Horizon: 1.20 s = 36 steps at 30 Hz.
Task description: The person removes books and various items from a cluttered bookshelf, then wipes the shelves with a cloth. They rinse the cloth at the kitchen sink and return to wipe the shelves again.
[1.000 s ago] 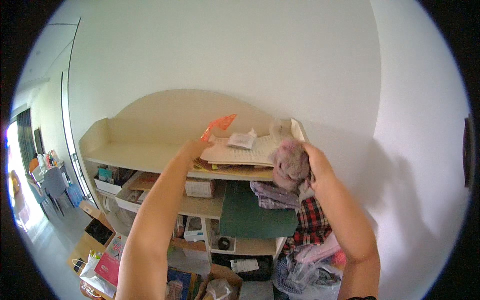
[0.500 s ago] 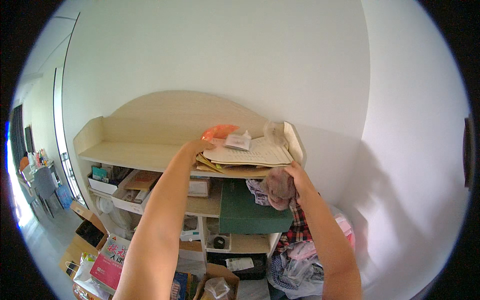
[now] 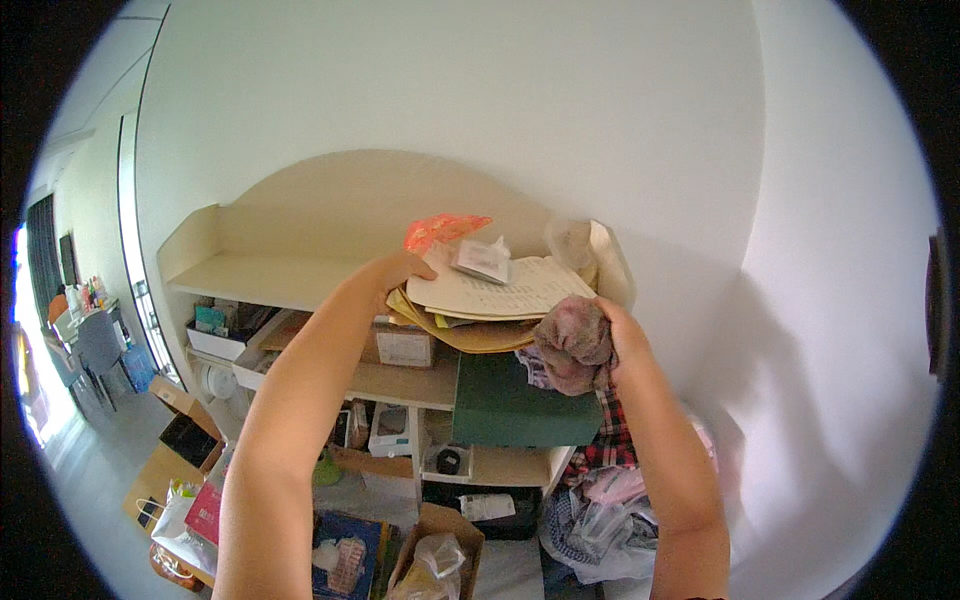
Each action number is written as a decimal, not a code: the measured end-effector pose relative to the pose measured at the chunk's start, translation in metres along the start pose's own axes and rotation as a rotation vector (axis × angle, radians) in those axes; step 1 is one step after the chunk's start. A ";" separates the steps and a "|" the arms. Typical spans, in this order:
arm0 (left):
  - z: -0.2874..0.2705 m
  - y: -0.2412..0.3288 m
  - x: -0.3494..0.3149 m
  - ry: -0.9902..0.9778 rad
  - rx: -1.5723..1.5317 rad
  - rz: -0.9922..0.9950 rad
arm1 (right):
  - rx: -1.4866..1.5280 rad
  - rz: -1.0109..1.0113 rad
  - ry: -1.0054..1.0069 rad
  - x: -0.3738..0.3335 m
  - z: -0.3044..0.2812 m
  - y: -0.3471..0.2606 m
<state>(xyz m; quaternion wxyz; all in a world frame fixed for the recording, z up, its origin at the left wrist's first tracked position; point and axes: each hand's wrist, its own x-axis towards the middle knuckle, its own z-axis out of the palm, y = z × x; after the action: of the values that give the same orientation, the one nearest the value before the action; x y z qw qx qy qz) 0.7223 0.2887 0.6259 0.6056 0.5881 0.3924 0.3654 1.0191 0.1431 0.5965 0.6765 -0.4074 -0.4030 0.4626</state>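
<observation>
A stack of papers and brown envelopes juts over the front edge of the top shelf. My left hand is closed on its left edge, thumb on top. A crumpled grey-brown cloth is bunched in my closed right hand, against the stack's front right corner; the cloth hides whether these fingers also grip the papers. On top of the stack lies a small flat packet in clear plastic. An orange plastic bag sits behind the left part, and a translucent plastic piece behind the right.
The pale wooden shelf unit stands against a white wall. Below the stack, a dark green box sticks out. Bagged clothes lie at the lower right. Open cardboard boxes and a blue book are near the floor.
The stack has come up and toward me, its front edge now tilted over the shelf edge. Both hands moved with it, the cloth still in my right. The view has shifted slightly.
</observation>
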 end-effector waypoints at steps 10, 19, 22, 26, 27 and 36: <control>0.007 -0.039 -0.047 0.059 -0.182 0.051 | -0.149 0.130 -0.211 0.009 -0.012 0.009; 0.003 -0.078 -0.126 0.025 -0.301 0.160 | -0.321 -0.282 -0.115 -0.061 0.005 0.040; 0.024 -0.086 -0.157 0.093 -0.314 0.163 | -0.433 -0.365 -0.066 -0.091 -0.004 0.037; 0.022 -0.117 -0.193 0.038 -0.376 0.153 | -0.569 -0.509 -0.057 -0.130 0.004 0.051; 0.016 -0.129 -0.198 0.053 -0.383 0.142 | -0.580 -0.516 -0.055 -0.138 0.008 0.057; -0.008 -0.215 -0.299 0.205 -0.392 0.164 | -0.666 -0.544 -0.062 -0.232 0.027 0.130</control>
<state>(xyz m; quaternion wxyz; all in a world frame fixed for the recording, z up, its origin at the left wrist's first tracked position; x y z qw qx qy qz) 0.5838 0.0134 0.4244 0.6334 0.4487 0.3244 0.5405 0.8982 -0.0420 0.4469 0.5930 -0.4683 -0.6431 0.1244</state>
